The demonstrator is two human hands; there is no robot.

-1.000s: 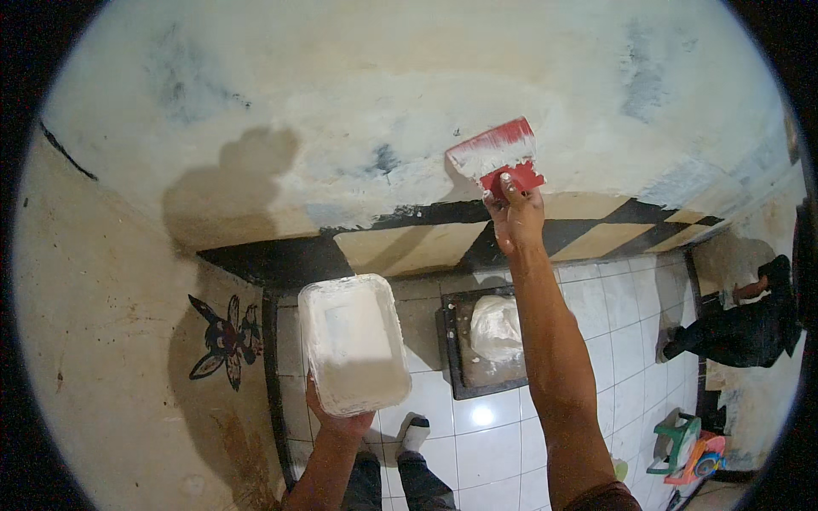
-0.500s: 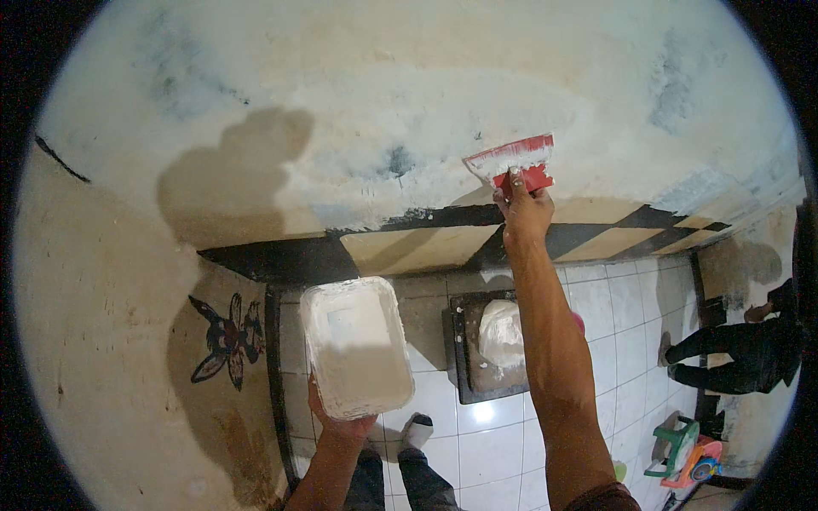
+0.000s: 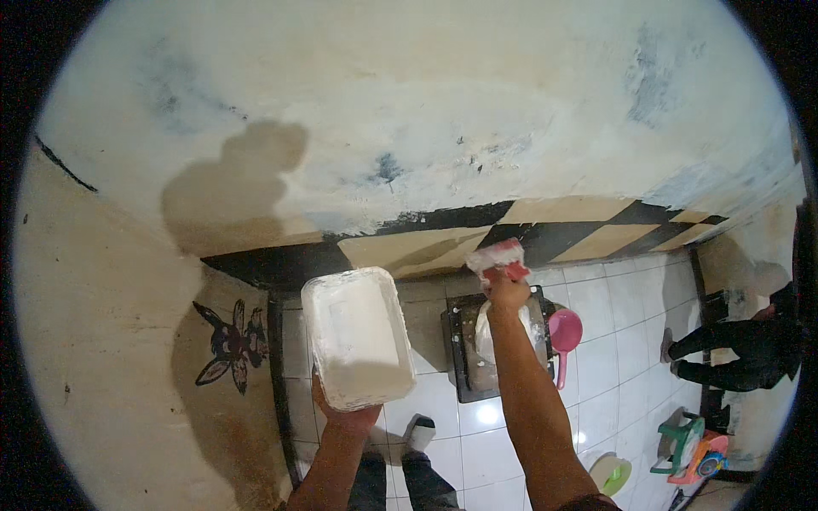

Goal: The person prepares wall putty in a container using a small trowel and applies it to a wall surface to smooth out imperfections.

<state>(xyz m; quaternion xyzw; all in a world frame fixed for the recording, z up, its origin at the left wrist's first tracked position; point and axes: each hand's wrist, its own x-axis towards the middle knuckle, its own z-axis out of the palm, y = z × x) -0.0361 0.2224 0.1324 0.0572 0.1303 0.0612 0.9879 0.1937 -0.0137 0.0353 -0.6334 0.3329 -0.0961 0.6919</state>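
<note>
In the head view, my left hand point(image 3: 341, 407) grips a rectangular plastic tub point(image 3: 356, 332) of white paste from underneath, at its near end. My right hand point(image 3: 509, 289) is closed on a red putty spreader point(image 3: 494, 254) smeared with white, held near the lower edge of the checkered band point(image 3: 413, 254) on the wall; whether the blade touches it I cannot tell. Above the band the wall point(image 3: 443, 102) shows white coating and dark patches. Beneath my right forearm a white bag point(image 3: 482, 328) sits in a black tray point(image 3: 453, 375), partly hidden.
Tiled floor point(image 3: 596, 341) holds a pink ladle point(image 3: 565, 332), a green object point(image 3: 609, 473) and colorful small items point(image 3: 694, 447). A person point(image 3: 733, 341) in dark clothing stands at the right. A side wall point(image 3: 111, 358) with a painted flower is at the left.
My right hand and the spreader have moved down from the white wall to the checkered band, uncovering the pink ladle. The tub has shifted slightly up. The other person's legs have shifted.
</note>
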